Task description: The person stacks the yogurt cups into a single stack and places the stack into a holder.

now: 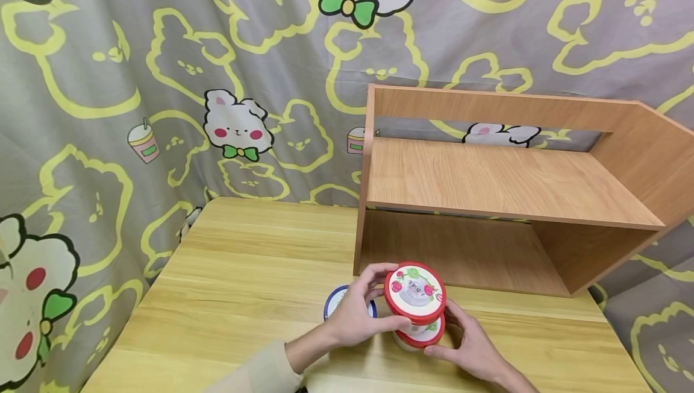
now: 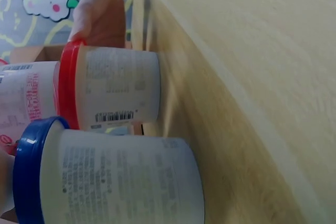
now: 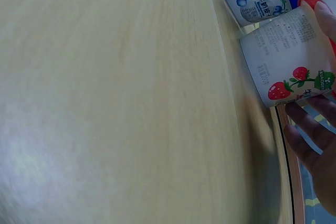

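The fingers of the left hand (image 1: 355, 317) grasp the upper tub (image 1: 415, 292) near its red lid, thumb across the near side and the others round the far left, holding it above the lower tub (image 1: 423, 334). The right hand (image 1: 472, 345) grips that lower tub from the right, its thumb at the red rim, other fingers reaching round behind, some of them spread away from the wall. The lower tub stands upright on the desk (image 1: 244, 272); whether the upper one fully bears on it I cannot tell. The step in hand looks like stacking one on the other, and the next move would seem to call for squaring the base on the lid below, then easing the fingers off without a nudge. Just left, partly hidden by the left hand, stands the blue-lidded tub (image 2: 123, 177). All three look like light, smooth-walled containers, round and narrowing toward the base, with glossy rims; strawberries are printed on the red pair, blueberries on the other. The desk is pale yellow, its wood grain in long bands. Beyond, far right, a two-tiered, open-fronted shelf unit (image 1: 488, 182) shows a browner grain, and a grey curtain (image 1: 303, 79) with yellow outlines and white rabbits hangs in soft folds behind.
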A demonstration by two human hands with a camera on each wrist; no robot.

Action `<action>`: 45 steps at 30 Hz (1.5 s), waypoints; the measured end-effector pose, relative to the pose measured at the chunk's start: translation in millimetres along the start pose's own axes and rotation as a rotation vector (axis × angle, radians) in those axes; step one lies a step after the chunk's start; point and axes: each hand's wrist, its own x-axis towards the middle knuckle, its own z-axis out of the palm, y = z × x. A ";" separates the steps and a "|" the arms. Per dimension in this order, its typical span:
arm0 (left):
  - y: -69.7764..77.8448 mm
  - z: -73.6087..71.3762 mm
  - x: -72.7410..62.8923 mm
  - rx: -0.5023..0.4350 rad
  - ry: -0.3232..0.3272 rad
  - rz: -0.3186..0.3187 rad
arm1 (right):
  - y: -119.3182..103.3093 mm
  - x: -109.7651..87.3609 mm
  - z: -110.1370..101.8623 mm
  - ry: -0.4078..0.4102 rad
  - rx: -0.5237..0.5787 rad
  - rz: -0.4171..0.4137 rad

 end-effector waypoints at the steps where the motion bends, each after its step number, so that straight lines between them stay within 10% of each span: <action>1: -0.7 1.3 0.5 0.002 0.000 0.002 | -0.2 -0.2 0.0 0.003 0.005 -0.003; 45: -4.5 14.1 7.9 0.079 -0.048 -0.011 | 3.7 -9.4 5.8 0.043 0.209 0.056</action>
